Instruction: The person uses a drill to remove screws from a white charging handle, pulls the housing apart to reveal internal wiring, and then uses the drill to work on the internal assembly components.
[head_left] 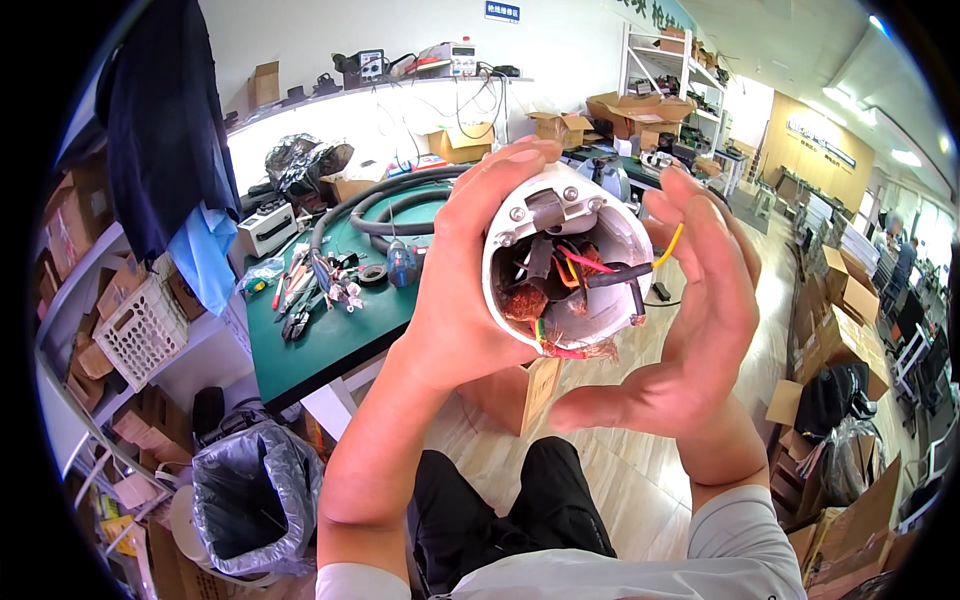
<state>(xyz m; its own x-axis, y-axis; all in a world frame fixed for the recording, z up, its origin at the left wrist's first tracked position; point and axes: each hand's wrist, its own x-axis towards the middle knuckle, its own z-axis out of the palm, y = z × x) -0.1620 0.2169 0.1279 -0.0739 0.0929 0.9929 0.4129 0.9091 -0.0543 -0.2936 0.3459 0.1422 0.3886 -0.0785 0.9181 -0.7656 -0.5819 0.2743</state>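
A white round plastic housing (pixel 622 225) is held up in front of me, its open end facing me. My left hand (pixel 465 300) wraps round its left side. Inside are screws in the upper part, thick frayed copper strands (pixel 525 302) and several thin coloured wires. A black-sleeved wire (pixel 618 275) sticks out to the right, and a yellow wire (pixel 668 248) bends up beside it. Just right of the housing, my right hand (pixel 710 320) is open, fingers curved and thumb well apart. The yellow wire's tip lies close to its fingers; whether they touch, I cannot tell.
On the left, a green-topped bench (pixel 370 325) carries a thick black cable coil (pixel 350 215), a screwdriver, pliers and small parts. Below stands a lined bin (pixel 250 490). A cardboard box (pixel 515 395) sits beneath the housing; more boxes (pixel 850 280) line the right side.
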